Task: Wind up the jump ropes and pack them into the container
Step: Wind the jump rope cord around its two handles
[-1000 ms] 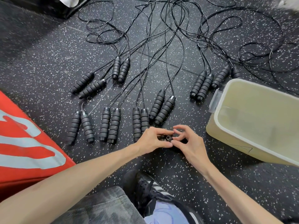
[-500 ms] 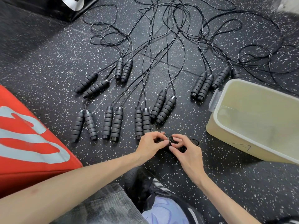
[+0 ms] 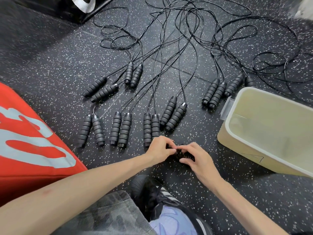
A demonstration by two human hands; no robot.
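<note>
Crouching on speckled gym flooring, a small dark bundle (image 3: 183,154), seemingly a wound rope, is pinched between the left hand (image 3: 160,148) and right hand (image 3: 197,158), with the empty container (image 3: 237,141) lying just to the right, nearer the right hand.

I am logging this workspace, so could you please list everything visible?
jump rope handles: sixteen visible, black, paired on floor, cords tangled beyond
small black item: one, held between both hands, unclear what
container: one, cream, right, nothing visible inside
red panel: one, red with pale lettering, left
floor: black speckled rubber
shoe: one, black, striped, bottom centre
left hand: pinching item
right hand: pinching item
</note>
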